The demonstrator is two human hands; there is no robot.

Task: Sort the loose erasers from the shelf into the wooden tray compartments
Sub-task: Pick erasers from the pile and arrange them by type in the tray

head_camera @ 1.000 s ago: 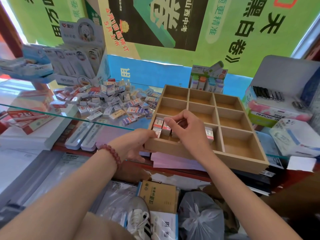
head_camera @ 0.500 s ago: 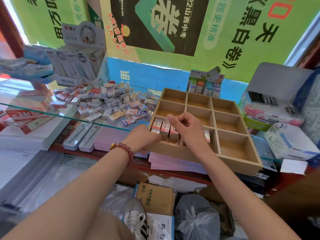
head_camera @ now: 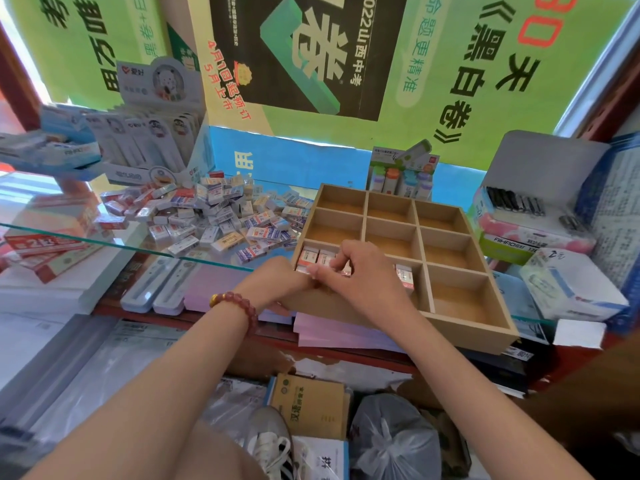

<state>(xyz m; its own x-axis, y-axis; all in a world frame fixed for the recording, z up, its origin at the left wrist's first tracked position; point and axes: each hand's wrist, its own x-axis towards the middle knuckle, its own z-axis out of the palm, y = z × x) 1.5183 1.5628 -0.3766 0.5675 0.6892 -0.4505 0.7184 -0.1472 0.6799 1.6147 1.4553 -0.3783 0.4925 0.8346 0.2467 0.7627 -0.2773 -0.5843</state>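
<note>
Glass shelf (head_camera: 104,237) in a stationery shop carried a heap of loose erasers (head_camera: 221,216) at left-centre. Left hand (head_camera: 277,282), w/ bead bracelet (head_camera: 239,303), gripped near-left corner of wooden tray (head_camera: 467,330). Right hand (head_camera: 356,271) reached into near-left compartment, fingers curled, pinching the upright erasers (head_camera: 308,256) lined up there; one more eraser (head_camera: 405,275) stood in near-middle compartment. Stationery boxes (head_camera: 540,216) sat far right.

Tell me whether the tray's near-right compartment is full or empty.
Empty: the near-right compartment of the wooden tray shows only its bare floor.
</note>
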